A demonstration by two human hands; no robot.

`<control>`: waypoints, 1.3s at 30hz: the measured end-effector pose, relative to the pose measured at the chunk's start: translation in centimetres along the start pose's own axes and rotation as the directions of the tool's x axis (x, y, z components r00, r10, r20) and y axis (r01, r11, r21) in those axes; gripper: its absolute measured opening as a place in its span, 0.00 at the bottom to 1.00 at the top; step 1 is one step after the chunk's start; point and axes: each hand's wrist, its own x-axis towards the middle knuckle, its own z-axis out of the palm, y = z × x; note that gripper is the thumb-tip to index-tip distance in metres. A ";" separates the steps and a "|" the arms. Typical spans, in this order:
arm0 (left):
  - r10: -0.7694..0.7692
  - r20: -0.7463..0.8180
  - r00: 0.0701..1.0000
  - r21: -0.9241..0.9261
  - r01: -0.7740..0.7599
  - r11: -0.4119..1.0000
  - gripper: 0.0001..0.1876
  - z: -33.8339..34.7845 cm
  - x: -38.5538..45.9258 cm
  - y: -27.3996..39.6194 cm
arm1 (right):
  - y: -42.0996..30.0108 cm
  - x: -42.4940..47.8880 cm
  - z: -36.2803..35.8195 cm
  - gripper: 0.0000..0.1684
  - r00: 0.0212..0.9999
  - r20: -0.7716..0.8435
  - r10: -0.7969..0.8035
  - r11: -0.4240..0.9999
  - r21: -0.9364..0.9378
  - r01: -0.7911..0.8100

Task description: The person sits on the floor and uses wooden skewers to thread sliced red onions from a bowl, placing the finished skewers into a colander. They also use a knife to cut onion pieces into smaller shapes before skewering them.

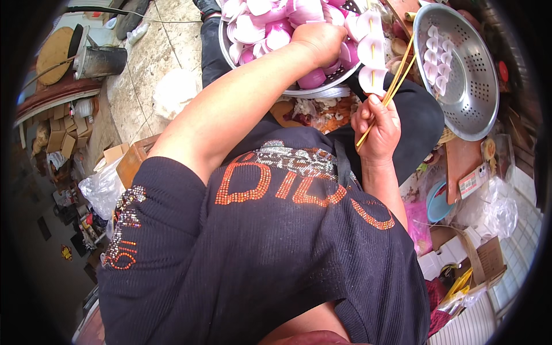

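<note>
My left hand [321, 41] reaches over a perforated metal colander [297, 92] heaped with cut red onion pieces [276, 36]. Its fingers point down among the pieces, and their tips are hidden. My right hand [377, 125] is closed around several thin bamboo skewers [401, 77], right of the colander. One skewer held upright there carries a row of threaded onion pieces [371, 49]; the others in the hand look bare. A second metal colander [472, 103] stands tilted at the right, with several skewered onion pieces [437, 60] lying inside it.
Onion scraps [332, 114] lie below the first colander, between my legs. At the right are a brown board [461, 159], a phone [473, 180], a blue bowl [439, 202] and plastic bags [496, 211]. To the left are a white bag [174, 92], a dark metal pot [101, 60] and cardboard [60, 138].
</note>
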 end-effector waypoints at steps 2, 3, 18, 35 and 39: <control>-0.023 -0.085 0.996 -0.082 0.016 0.996 0.12 -0.1 -0.2 -0.8 | 0.0 -0.1 0.1 0.05 1.000 0.007 -0.003 1.000 0.012 0.003; -0.041 -0.128 0.991 -0.131 0.024 0.991 0.12 -0.9 -0.4 -0.9 | 0.0 -0.1 0.1 0.05 1.000 0.007 -0.007 1.000 0.017 0.007; -0.468 0.051 0.882 -0.987 -0.026 -0.156 0.12 -5.1 -3.4 -9.3 | 1.4 -1.4 0.6 0.08 0.969 0.168 0.179 0.956 -0.264 -0.131; -0.510 0.146 0.848 -0.933 -0.053 -0.356 0.10 -6.1 -3.4 -8.9 | 1.5 -1.6 0.7 0.09 0.961 0.167 0.222 0.936 -0.313 -0.162; -0.522 0.118 0.845 -0.909 -0.120 -0.399 0.11 -6.5 -3.6 -8.2 | 1.5 -1.6 0.7 0.08 0.963 0.161 0.215 0.937 -0.314 -0.157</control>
